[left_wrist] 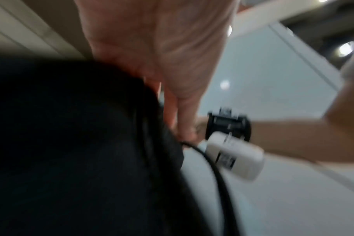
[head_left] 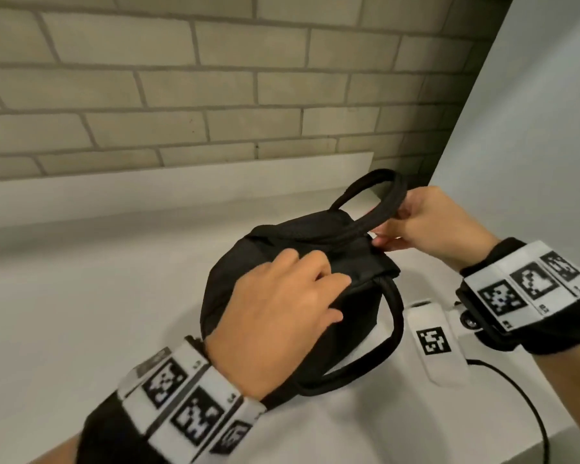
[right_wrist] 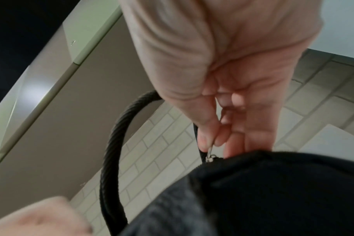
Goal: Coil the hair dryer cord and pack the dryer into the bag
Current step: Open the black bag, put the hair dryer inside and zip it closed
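The bag [head_left: 275, 259] sits on the white tabletop [head_left: 81, 313] in front of me, close to the brick wall [head_left: 215, 78]. It is small, black, made of soft padded fabric, with a rounded, bulging body and a flat seam running along the top. Two thick, rope-like black handles are sewn to it: one handle [head_left: 369, 192] arches up on the far side, the other handle [head_left: 385, 333] hangs down toward me and loops onto the tabletop. My left hand [head_left: 275, 323] lies over the near side of the bag, its fingers curled down over the top edge and its grip closed on the fabric there. My right hand [head_left: 429, 222] is at the right end of the top seam, where the right wrist view shows my thumb and forefinger pinching the small metal zipper pull [right_wrist: 210, 150], so that grip is closed on the pull. The far handle curves just beside the back of that hand. The bag's top looks shut along the seam as far as I can see; the dryer itself is not visible to me. A thin black cable [head_left: 529, 403] trails across the tabletop under my right wrist and off the near edge; I cannot tell what it belongs to.
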Demonstrator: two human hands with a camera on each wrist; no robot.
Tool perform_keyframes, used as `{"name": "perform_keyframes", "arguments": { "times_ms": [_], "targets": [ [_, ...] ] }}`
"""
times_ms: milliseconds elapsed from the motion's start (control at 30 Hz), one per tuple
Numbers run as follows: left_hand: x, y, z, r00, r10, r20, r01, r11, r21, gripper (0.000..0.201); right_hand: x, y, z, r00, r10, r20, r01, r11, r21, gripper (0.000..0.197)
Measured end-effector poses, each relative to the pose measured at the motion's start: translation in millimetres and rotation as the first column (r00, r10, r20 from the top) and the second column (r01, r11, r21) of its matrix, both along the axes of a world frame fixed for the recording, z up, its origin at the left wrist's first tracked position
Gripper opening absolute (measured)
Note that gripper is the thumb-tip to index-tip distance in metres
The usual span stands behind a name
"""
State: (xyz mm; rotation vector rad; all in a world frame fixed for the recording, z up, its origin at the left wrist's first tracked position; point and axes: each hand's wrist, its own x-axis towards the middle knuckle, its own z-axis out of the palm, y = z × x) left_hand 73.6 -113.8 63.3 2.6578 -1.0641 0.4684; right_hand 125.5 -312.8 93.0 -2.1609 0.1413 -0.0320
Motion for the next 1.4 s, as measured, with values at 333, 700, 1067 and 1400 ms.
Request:
{"name": "perform_keyframes", "arguments": {
  "times_ms": [333, 700, 1067, 1400],
  "targets": [
    [38, 0, -3, 0.980, 0.118, -0.160, -0.156, 0.957, -0.245, 0.015, 22, -52, -23, 0.980, -0.003, -0.200, -0.023, 0.992, -0.125, 0.010],
    [50, -1, -16, 0.953, 0.069, -0.294, -0.187, 0.899, -0.396, 0.018, 8, -61, -128, 0.923, -0.004, -0.384, 0.173, 0.897, 0.406, 0.013],
    [55, 2, -5, 0.910, 0.041, -0.413, -0.194, 0.922, -0.335, 0.019, -33, -22, -113, 0.609, 0.389, 0.692, 0.008, 0.869, -0.495, 0.069],
    [39, 49, -2, 0.973, 0.028, -0.228, -0.178, 0.719, -0.671, 0.014, -7, 23, 1, 0.734, 0.124, 0.668, -0.047, 0.990, -0.132, 0.074]
  ]
}}
